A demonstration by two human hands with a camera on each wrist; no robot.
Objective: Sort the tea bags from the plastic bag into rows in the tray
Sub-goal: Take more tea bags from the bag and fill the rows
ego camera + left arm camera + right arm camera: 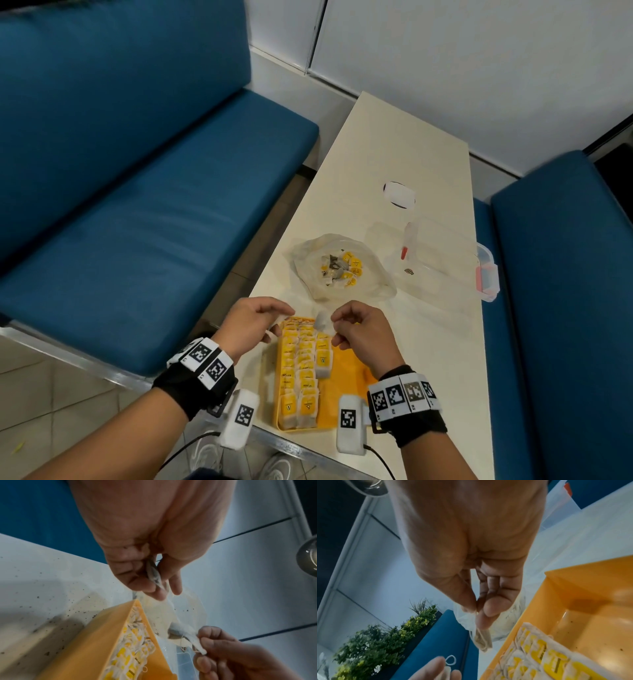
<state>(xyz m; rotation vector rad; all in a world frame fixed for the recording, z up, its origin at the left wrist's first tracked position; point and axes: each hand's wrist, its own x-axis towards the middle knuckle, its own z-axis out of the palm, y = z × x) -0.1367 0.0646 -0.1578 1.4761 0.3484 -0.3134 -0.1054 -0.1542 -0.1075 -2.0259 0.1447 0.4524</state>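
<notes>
Left hand: curled over the far left corner of the yellow plastic tray, pinching a small tag or bag; blur hides which.
Tea bag: a pale paper pouch pinched by thumb and finger, hanging long axis downward above the tray's far edge.
Right hand: holds that pouch; a thin string runs toward the left hand, faint.
Rows: yellow-tagged bags lie in columns running near to far, filling the tray's left half.
Crumpled clear plastic bag: beyond the tray, a few bags inside, contents indistinct.
</notes>
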